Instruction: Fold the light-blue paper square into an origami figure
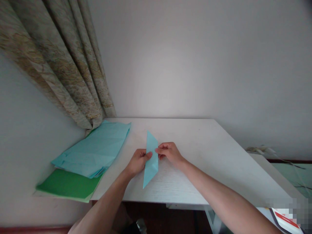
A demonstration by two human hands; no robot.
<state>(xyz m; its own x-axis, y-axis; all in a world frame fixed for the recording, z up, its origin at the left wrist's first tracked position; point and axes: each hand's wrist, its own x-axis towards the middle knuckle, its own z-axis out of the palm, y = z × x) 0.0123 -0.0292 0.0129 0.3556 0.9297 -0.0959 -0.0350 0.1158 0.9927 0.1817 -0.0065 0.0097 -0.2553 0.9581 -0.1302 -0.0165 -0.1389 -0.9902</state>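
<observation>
A folded piece of light blue paper (152,165) is held up over the white table, its long side running away from me and both ends coming to points. My left hand (139,160) pinches its left edge, with the thumb lying on the face of the paper. On the opposite edge, my right hand (170,151) grips it between thumb and fingers. The fingers behind the paper are partly hidden.
A stack of creased light blue sheets (95,148) lies on the table's left side, over green paper (69,184). The white table (195,156) meets the wall at the back. A patterned curtain (73,65) hangs at the left; cables (260,149) lie beyond the right edge.
</observation>
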